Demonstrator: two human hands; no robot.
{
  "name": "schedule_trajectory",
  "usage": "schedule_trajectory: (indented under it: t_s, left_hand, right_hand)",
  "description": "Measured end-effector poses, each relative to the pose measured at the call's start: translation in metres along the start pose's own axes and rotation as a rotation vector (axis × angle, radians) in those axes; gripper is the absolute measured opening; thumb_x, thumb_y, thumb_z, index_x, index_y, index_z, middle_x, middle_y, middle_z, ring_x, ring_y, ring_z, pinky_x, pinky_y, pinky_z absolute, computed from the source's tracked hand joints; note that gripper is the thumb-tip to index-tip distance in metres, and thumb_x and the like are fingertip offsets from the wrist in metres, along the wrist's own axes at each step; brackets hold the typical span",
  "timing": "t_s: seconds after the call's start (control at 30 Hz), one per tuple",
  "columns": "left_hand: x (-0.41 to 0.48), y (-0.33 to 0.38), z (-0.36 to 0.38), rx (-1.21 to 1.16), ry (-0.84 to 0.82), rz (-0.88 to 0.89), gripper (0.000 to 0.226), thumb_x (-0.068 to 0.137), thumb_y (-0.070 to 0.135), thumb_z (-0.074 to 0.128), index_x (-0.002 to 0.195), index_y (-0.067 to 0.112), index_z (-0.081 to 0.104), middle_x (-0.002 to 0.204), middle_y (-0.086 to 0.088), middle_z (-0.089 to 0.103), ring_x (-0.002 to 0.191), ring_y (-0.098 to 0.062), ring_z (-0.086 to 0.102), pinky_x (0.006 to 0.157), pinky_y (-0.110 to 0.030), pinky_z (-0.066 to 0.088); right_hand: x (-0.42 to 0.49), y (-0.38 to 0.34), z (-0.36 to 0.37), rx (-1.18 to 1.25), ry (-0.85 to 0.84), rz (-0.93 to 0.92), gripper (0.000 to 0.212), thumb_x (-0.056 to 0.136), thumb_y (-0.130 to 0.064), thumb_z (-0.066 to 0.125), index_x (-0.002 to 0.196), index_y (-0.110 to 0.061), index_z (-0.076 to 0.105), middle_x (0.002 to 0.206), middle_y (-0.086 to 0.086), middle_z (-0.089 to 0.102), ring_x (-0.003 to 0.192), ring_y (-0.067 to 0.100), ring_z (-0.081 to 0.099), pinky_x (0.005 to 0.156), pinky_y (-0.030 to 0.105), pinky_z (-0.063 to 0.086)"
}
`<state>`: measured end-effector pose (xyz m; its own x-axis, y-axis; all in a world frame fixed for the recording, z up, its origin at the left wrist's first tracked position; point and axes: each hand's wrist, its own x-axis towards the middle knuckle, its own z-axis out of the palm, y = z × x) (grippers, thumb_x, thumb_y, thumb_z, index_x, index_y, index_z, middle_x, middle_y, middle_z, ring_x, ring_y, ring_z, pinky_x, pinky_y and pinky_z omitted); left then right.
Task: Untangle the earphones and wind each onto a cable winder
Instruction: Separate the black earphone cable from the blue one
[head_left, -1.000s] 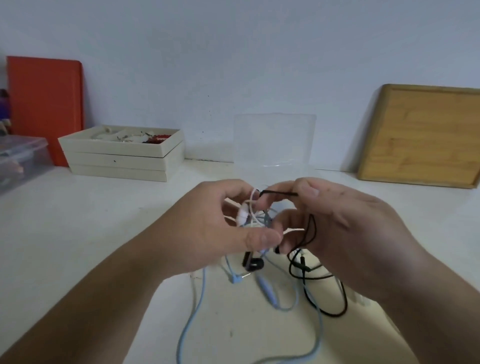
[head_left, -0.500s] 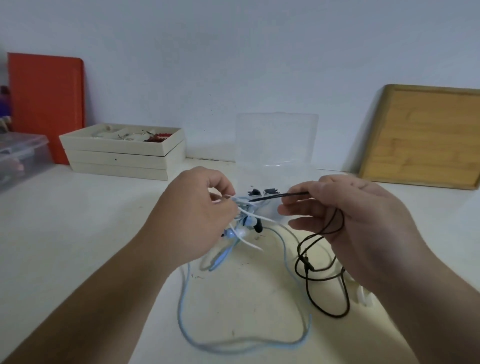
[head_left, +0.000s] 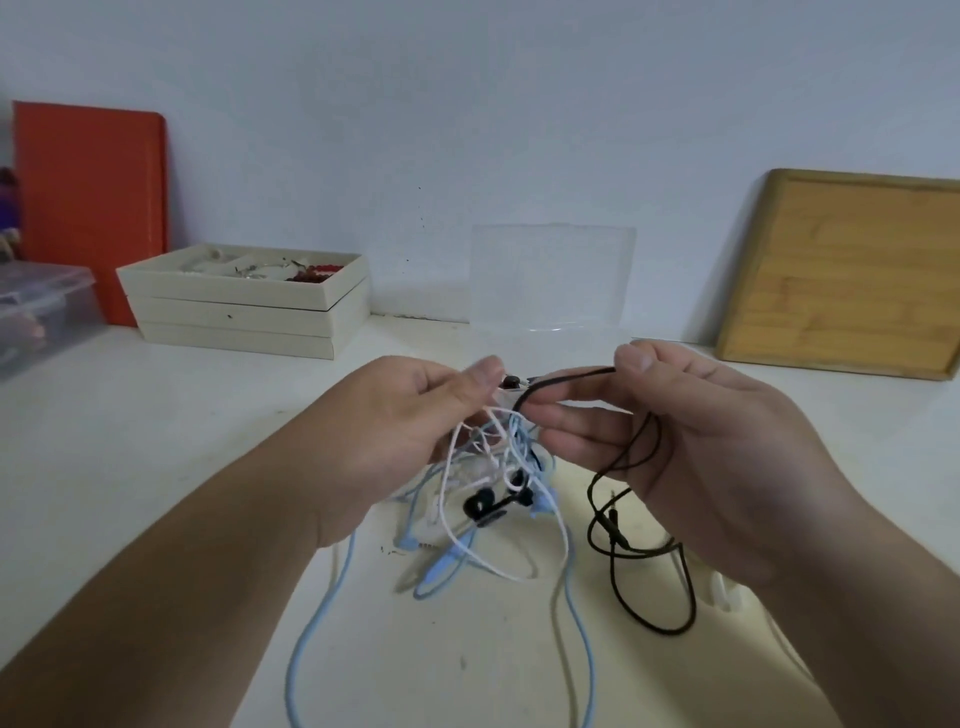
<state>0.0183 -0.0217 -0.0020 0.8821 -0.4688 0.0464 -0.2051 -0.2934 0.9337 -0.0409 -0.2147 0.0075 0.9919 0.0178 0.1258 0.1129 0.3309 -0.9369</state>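
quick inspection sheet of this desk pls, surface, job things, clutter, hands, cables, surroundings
surface: white tabletop, a few dark specks near the cables
job's things: tangle of white, light blue and black earphone cables held above the table; no cable winder clearly made out
clutter: stacked cream trays with small items, clear plastic box, lidded clear container at far left
grippers: left hand grips the tangle; right hand pinches the thin black cable between thumb and fingers
cables: light blue cable loops on the table; black loops hang below the right hand
surroundings: pale wall, red board and wooden board leaning on it
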Motion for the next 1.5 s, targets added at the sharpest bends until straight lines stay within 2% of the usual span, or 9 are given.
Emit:
schedule_trajectory:
  t_s: [0.13, 0.23, 0.3, 0.43, 0.57, 0.73, 1.03, 1.23, 1.5]
  left_hand:
    - [0.000, -0.001, -0.002, 0.061, -0.071, -0.005, 0.029, 0.065, 0.044, 0.088, 0.076, 0.020, 0.075, 0.078, -0.009, 0.072, 0.074, -0.018, 0.063, 0.082, -0.033, 0.047]
    - [-0.001, -0.001, -0.003, 0.076, -0.013, -0.043, 0.011, 0.070, 0.010, 0.083, 0.073, 0.013, 0.072, 0.081, -0.021, 0.071, 0.072, -0.024, 0.060, 0.075, -0.037, 0.045]
    - [0.000, -0.001, -0.005, -0.006, 0.105, -0.111, 0.017, 0.079, -0.001, 0.075, 0.068, 0.010, 0.068, 0.075, -0.022, 0.069, 0.066, -0.023, 0.058, 0.067, -0.034, 0.046]
    - [0.006, -0.008, -0.006, 0.135, 0.443, -0.136, 0.018, 0.078, -0.004, 0.063, 0.066, 0.009, 0.059, 0.058, -0.008, 0.056, 0.049, -0.018, 0.043, 0.047, -0.023, 0.034]
    - [0.004, -0.005, -0.001, 0.333, 0.386, -0.029, 0.054, 0.076, -0.017, 0.047, 0.089, 0.032, 0.068, 0.093, 0.010, 0.066, 0.074, -0.004, 0.061, 0.042, -0.016, 0.036]
    - [0.001, -0.001, -0.003, 0.283, 0.177, -0.057, 0.036, 0.087, 0.000, 0.058, 0.074, 0.027, 0.078, 0.055, 0.010, 0.066, 0.045, -0.002, 0.049, 0.048, -0.014, 0.037]
    - [-0.002, 0.000, -0.008, -0.051, -0.132, -0.131, 0.026, 0.070, 0.020, 0.063, 0.090, 0.026, 0.079, 0.099, -0.021, 0.073, 0.078, -0.021, 0.059, 0.075, -0.035, 0.048]
    - [-0.003, 0.000, -0.009, -0.147, -0.184, -0.045, 0.038, 0.058, 0.011, 0.067, 0.093, 0.022, 0.078, 0.097, -0.018, 0.074, 0.085, -0.024, 0.063, 0.081, -0.037, 0.047]
    - [-0.004, -0.003, -0.017, -0.223, -0.324, 0.023, 0.036, 0.064, 0.028, 0.071, 0.097, 0.017, 0.080, 0.098, -0.016, 0.076, 0.090, -0.023, 0.071, 0.081, -0.029, 0.055]
  right_hand:
    - [0.001, 0.002, -0.001, -0.012, -0.011, -0.015, 0.019, 0.084, -0.024, 0.055, 0.077, -0.007, 0.054, 0.100, 0.029, 0.073, 0.091, 0.038, 0.074, 0.084, 0.043, 0.061]
    - [0.002, 0.000, -0.006, -0.043, 0.020, -0.041, 0.027, 0.086, -0.028, 0.053, 0.088, -0.001, 0.057, 0.099, 0.026, 0.074, 0.086, 0.031, 0.075, 0.082, 0.039, 0.061]
    - [0.003, -0.005, -0.008, -0.039, 0.074, -0.058, 0.035, 0.084, -0.028, 0.054, 0.096, 0.004, 0.057, 0.097, 0.024, 0.075, 0.079, 0.028, 0.076, 0.077, 0.036, 0.061]
    - [0.003, -0.005, -0.007, 0.009, 0.160, -0.089, 0.016, 0.079, -0.024, 0.057, 0.076, -0.008, 0.057, 0.093, 0.024, 0.075, 0.079, 0.034, 0.075, 0.073, 0.038, 0.062]
    - [0.003, 0.002, -0.005, 0.006, 0.182, -0.067, 0.025, 0.074, -0.023, 0.061, 0.091, -0.006, 0.052, 0.091, 0.022, 0.074, 0.080, 0.038, 0.073, 0.070, 0.038, 0.062]
    - [0.003, -0.001, -0.006, -0.002, 0.200, 0.015, 0.020, 0.095, -0.022, 0.055, 0.081, -0.009, 0.049, 0.095, 0.023, 0.074, 0.080, 0.039, 0.075, 0.065, 0.036, 0.062]
    - [0.002, -0.002, 0.000, 0.121, 0.190, 0.019, 0.020, 0.102, -0.014, 0.047, 0.083, -0.006, 0.048, 0.091, 0.026, 0.071, 0.082, 0.045, 0.073, 0.063, 0.038, 0.062]
    - [0.000, -0.001, 0.003, 0.165, 0.109, 0.014, 0.011, 0.094, -0.005, 0.051, 0.084, -0.008, 0.047, 0.095, 0.026, 0.063, 0.087, 0.050, 0.071, 0.068, 0.042, 0.062]
    - [0.000, -0.003, 0.004, 0.280, 0.060, 0.025, 0.008, 0.081, -0.006, 0.055, 0.073, -0.006, 0.052, 0.099, 0.026, 0.060, 0.093, 0.050, 0.070, 0.070, 0.049, 0.061]
